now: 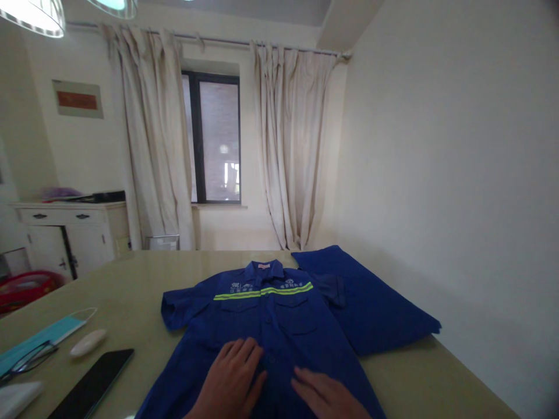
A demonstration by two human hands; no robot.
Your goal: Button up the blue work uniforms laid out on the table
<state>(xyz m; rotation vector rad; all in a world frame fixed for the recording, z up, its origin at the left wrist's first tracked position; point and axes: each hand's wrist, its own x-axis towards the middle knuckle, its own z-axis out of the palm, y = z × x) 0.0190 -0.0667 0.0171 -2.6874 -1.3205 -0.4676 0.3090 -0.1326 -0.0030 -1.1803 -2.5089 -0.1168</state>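
A dark blue short-sleeved work shirt (244,326) lies spread face up on the table, collar at the far end. Yellow-green stripes and white lettering cross its chest. My left hand (233,378) rests on the front of the shirt, left of the button line, fingers stretched out and holding nothing. To the right of the buttons, my right hand (325,396) is over the lower front, its fingers extended and slightly blurred. The shirt's hem runs out of the bottom of the view.
A folded dark blue cloth (371,302) lies at the right, partly under the shirt's sleeve. On the left of the pale table (144,279) are a phone (94,384), a white oval object (88,343), glasses (32,358) and a blue face mask (48,337). A wall borders the right side.
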